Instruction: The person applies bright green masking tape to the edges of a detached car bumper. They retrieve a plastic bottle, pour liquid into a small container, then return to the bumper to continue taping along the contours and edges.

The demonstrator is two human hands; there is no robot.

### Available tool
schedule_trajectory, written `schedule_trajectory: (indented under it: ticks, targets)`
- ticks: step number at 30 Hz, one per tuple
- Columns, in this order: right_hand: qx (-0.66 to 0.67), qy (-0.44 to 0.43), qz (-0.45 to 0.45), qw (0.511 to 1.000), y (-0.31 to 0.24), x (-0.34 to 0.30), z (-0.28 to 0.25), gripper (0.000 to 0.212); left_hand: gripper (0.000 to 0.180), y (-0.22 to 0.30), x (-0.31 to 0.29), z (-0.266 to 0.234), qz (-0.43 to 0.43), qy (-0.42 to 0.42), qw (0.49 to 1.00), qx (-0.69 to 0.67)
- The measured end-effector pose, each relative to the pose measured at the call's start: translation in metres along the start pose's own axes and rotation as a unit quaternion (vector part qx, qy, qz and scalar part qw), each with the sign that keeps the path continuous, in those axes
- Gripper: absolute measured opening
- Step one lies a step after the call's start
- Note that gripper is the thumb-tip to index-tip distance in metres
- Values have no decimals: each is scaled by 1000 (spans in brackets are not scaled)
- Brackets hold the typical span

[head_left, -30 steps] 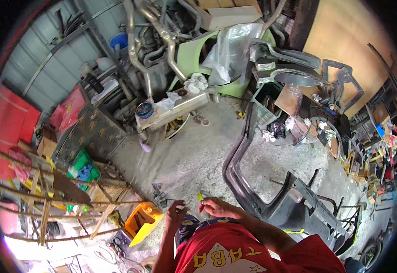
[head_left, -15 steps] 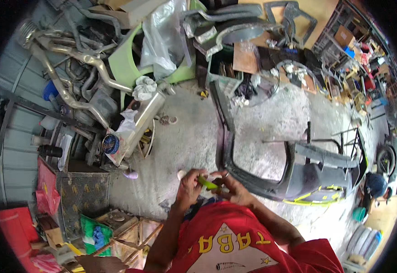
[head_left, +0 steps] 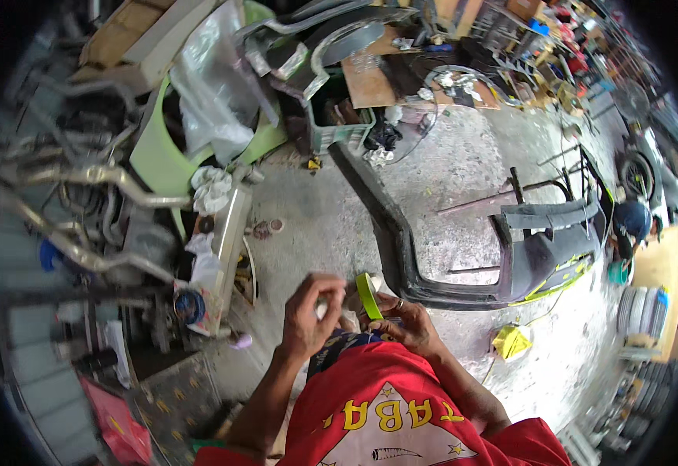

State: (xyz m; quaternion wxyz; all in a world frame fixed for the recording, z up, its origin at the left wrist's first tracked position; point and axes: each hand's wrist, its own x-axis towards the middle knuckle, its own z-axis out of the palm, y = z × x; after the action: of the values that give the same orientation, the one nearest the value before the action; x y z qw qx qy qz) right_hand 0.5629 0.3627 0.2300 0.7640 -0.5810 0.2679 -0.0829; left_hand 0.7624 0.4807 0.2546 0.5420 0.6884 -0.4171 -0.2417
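Observation:
My right hand (head_left: 409, 325) holds a roll of yellow-green tape (head_left: 368, 297) in front of my red shirt, fingers gripping its near side. Left of the roll and apart from it is my left hand (head_left: 310, 314), raised with its fingers curled in toward the thumb. Whether anything thin is pinched there is too small to tell. Ahead and to the right, a dark car body panel (head_left: 541, 268) lies on the concrete floor, with yellow-green strips along its edge. Its long black arm (head_left: 389, 233) reaches back toward the middle.
Metal exhaust pipes (head_left: 121, 182) and a light green panel (head_left: 156, 151) crowd the left. A grey-green crate (head_left: 343, 132) stands at the back. A yellow piece (head_left: 511, 342) lies on the floor at right. Another person (head_left: 632, 221) crouches at far right, near stacked rolls (head_left: 640, 314).
My left hand has come away from the tape roll and moved left. The roll now stands more upright in my right hand. The whole view has turned somewhat.

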Motion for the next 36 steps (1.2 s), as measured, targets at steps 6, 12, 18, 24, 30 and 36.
schedule_trajectory:
  ticks: [6, 12, 18, 24, 30, 36]
  targets:
    - [-48, 46, -45, 997, 5, 47, -7, 29, 20, -5, 42, 14, 67, -80, 994, 33]
    - [-65, -60, -90, 992, -14, 116, -15, 33, 15, -38, 76, -6, -84, -12, 995, -48]
    - [-76, -17, -113, 990, -13, 131, -33, 34, 15, -40, 111, 2, -94, -54, 994, -8]
    - [-101, 100, -116, 983, -5, 131, -47, 27, 15, -50, 156, 26, -75, -154, 985, -21]
    - [-84, 240, -125, 959, 0, 124, -37, 26, 11, -78, 183, 42, -67, -254, 964, -35]
    - [-39, 354, -84, 931, 8, 139, 0, 25, 13, -91, 213, 36, -98, -356, 926, -76]
